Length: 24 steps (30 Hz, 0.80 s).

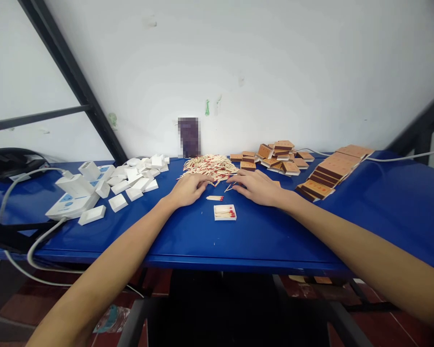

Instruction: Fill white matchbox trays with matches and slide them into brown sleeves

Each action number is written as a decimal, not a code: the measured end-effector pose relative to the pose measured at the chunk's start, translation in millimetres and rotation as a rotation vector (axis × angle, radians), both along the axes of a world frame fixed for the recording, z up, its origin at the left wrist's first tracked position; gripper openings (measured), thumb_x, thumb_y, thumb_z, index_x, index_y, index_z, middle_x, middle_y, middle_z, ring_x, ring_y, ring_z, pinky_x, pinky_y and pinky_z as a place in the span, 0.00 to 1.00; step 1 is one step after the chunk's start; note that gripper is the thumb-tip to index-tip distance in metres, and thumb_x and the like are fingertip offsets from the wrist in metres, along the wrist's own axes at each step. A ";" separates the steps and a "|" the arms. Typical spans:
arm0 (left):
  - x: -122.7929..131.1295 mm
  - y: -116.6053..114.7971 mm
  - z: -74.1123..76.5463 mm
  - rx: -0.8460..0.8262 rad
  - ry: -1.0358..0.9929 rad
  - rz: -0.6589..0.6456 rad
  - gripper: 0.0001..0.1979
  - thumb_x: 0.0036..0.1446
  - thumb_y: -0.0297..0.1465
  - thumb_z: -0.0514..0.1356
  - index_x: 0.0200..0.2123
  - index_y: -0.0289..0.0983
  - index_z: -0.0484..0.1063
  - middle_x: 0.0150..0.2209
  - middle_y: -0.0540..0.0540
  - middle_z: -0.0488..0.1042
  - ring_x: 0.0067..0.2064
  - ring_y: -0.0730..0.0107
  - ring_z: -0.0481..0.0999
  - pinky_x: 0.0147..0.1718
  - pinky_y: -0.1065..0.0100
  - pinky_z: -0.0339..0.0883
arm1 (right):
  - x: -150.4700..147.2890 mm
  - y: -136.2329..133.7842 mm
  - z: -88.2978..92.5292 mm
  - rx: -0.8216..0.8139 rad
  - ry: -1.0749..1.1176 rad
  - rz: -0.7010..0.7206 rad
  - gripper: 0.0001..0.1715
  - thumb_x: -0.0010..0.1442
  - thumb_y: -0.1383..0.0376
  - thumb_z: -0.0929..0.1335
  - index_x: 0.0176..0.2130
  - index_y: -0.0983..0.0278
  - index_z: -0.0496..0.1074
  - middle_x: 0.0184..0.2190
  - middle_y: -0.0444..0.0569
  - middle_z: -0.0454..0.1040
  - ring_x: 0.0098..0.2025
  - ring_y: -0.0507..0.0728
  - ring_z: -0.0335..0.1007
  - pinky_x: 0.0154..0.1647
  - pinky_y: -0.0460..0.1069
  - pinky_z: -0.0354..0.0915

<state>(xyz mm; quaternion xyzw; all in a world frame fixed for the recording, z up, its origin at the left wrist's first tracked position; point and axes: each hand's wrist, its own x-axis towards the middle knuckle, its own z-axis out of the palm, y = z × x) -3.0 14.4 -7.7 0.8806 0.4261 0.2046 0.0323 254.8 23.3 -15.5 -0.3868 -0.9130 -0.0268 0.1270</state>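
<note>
A heap of loose red-tipped matches (pixel 210 166) lies at the back of the blue table. My left hand (pixel 190 189) rests at its front left edge, thumb and forefinger apart, fingertips by a few stray matches. To the right, my right hand (pixel 256 187) has a match (pixel 229 188) at its thumb and fingertips, seemingly pinched. Between and in front of the hands is a small row of matches (pixel 214 198), heads to the right. Nearer me sits an open white matchbox tray (pixel 224 219) with several matches inside.
White empty trays (pixel 139 176) are piled at left, beside a power strip (pixel 70 205) with plugs and cables. Brown matchbox sleeves (pixel 282 156) lie in a heap at back right. Stacked sleeves (pixel 334 168) stand farther right. A dark pixelated object (pixel 189 137) leans against the wall.
</note>
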 end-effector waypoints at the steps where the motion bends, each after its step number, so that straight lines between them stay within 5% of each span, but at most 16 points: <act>1: 0.2 1.1 0.0 0.001 0.020 -0.017 0.17 0.63 0.27 0.52 0.51 0.39 0.76 0.41 0.46 0.80 0.39 0.65 0.76 0.41 0.66 0.66 | -0.9 0.4 -0.7 -0.002 -0.006 -0.001 0.19 0.70 0.61 0.59 0.54 0.60 0.71 0.45 0.54 0.73 0.48 0.61 0.69 0.40 0.52 0.57; 5: 3.0 5.7 1.3 0.042 0.130 -0.077 0.15 0.65 0.30 0.53 0.49 0.41 0.77 0.46 0.45 0.79 0.48 0.61 0.76 0.45 0.64 0.67 | -5.7 0.2 -0.3 -0.026 0.032 0.015 0.15 0.70 0.61 0.59 0.46 0.61 0.72 0.44 0.53 0.73 0.45 0.60 0.69 0.39 0.51 0.56; 15: 12.7 7.6 5.7 0.137 0.244 -0.056 0.13 0.65 0.30 0.53 0.44 0.41 0.78 0.41 0.44 0.75 0.42 0.62 0.74 0.36 0.67 0.62 | -25.4 -2.6 -2.2 -0.096 0.145 0.045 0.10 0.67 0.61 0.63 0.37 0.63 0.70 0.37 0.50 0.74 0.38 0.57 0.68 0.38 0.49 0.57; 20: 12.4 7.9 2.4 0.195 0.124 -0.092 0.12 0.66 0.30 0.53 0.43 0.37 0.76 0.38 0.44 0.70 0.40 0.64 0.71 0.38 0.67 0.61 | -29.5 -6.1 4.8 -0.158 0.291 0.087 0.11 0.69 0.59 0.61 0.41 0.62 0.69 0.32 0.46 0.74 0.33 0.54 0.67 0.34 0.48 0.57; 24: 16.0 2.9 3.4 0.252 -0.043 -0.071 0.11 0.65 0.31 0.55 0.41 0.36 0.76 0.37 0.43 0.70 0.41 0.64 0.69 0.42 0.65 0.61 | -10.8 0.1 11.6 -0.068 0.284 -0.037 0.17 0.69 0.63 0.59 0.54 0.63 0.66 0.31 0.47 0.74 0.33 0.56 0.68 0.35 0.49 0.58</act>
